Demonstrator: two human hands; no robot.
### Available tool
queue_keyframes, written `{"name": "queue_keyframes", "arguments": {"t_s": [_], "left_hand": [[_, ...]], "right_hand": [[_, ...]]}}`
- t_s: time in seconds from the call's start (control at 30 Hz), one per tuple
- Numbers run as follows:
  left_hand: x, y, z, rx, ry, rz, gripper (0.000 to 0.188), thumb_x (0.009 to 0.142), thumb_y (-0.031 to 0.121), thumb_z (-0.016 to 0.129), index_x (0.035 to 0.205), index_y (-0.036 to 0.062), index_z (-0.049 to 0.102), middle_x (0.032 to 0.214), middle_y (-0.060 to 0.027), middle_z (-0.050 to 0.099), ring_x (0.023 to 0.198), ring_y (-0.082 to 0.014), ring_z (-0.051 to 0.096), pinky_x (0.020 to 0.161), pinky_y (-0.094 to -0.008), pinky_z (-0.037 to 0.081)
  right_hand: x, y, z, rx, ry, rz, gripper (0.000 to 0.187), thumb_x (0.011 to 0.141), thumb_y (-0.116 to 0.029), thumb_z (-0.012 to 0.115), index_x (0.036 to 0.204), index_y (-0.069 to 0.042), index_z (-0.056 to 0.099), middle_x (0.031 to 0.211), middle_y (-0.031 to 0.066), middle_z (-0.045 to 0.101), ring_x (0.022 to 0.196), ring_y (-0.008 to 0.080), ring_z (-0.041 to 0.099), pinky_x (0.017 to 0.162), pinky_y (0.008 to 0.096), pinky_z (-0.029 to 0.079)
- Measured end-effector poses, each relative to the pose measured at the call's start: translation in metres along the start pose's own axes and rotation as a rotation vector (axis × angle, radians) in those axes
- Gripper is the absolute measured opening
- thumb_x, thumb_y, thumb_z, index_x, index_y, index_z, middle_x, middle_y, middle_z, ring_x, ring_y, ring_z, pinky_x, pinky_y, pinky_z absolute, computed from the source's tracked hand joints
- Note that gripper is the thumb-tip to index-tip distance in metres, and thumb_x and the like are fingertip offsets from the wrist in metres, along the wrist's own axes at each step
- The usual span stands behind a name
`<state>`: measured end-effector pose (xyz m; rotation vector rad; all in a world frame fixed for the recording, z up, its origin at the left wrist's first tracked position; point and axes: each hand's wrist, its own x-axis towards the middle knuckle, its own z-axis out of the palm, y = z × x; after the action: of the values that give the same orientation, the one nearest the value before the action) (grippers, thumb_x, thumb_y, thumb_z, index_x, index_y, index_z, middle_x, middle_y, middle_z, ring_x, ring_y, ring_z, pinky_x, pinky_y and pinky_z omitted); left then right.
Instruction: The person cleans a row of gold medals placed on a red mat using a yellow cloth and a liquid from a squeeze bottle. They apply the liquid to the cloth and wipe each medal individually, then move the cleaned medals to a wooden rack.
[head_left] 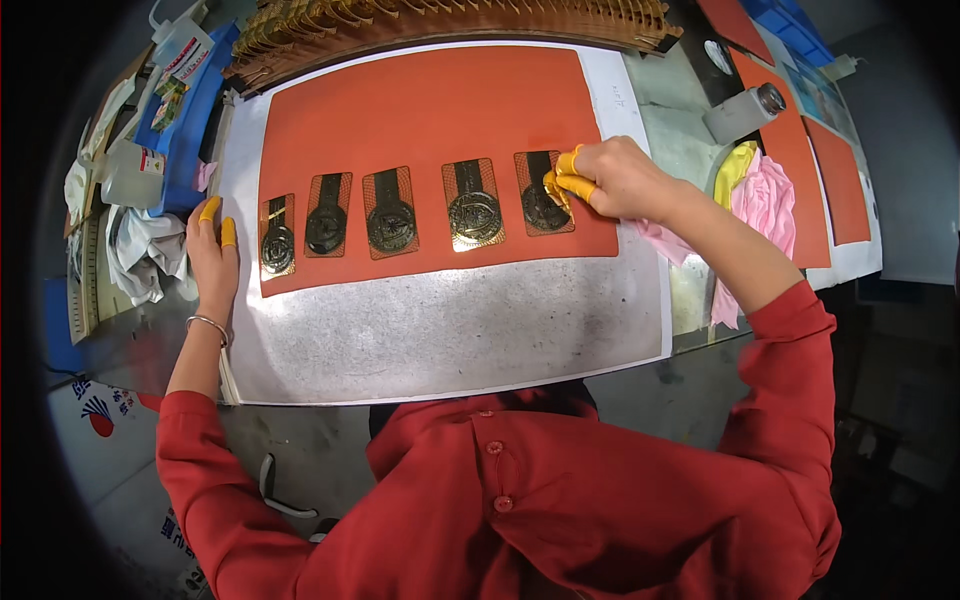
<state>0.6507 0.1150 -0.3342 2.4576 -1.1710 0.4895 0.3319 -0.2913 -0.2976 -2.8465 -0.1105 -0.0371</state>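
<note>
Five would be a count, so several thin rectangular plates lie in a row on an orange-red sheet [420, 110], each with a gold mesh pattern and a dark round medal-like design on a band. My right hand [625, 180], with yellow finger cots, is bent closed over the rightmost plate [541, 215], its fingertips touching that plate's right side. Whatever lies between those fingertips is hidden. My left hand [212, 262], also wearing yellow finger cots, rests with fingers stretched out at the left edge of the white board [450, 330], near the leftmost plate [277, 250].
A brown rack with gold, curled pieces [450, 25] runs along the back. At left stand a blue tray [190, 150], a plastic bottle [132, 175] and a white cloth [148, 250]. At right are a grey capped bottle [745, 112], a pink cloth [762, 205] and more orange sheets [838, 185].
</note>
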Motion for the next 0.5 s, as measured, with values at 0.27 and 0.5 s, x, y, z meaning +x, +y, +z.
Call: {"name": "queue_keyframes", "arguments": {"t_s": [0.27,0.5], "left_hand": [[0.006,0.002,-0.003,0.004,-0.014,-0.021,0.03,0.087,0.007,0.051,0.116,-0.001,0.051,0.121,-0.0186,0.048,0.108,-0.0338,0.048,0.091,-0.0386,0.04],[0.004,0.007,-0.003,0.001,-0.023,-0.025,0.03,0.087,0.006,0.051,0.116,-0.0024,0.05,0.121,-0.0186,0.047,0.109,-0.0337,0.048,0.093,-0.0377,0.039]], "right_hand": [[-0.006,-0.02,0.003,0.126,0.02,-0.168,0.003,0.073,-0.009,0.059,0.073,-0.005,0.057,0.065,0.0111,0.058,0.061,0.0299,0.057,0.054,0.0403,0.045],[0.003,-0.015,0.005,-0.006,0.043,-0.165,0.006,0.07,-0.005,0.062,0.074,-0.006,0.057,0.062,0.0083,0.055,0.058,0.0275,0.056,0.052,0.0382,0.045]]}}
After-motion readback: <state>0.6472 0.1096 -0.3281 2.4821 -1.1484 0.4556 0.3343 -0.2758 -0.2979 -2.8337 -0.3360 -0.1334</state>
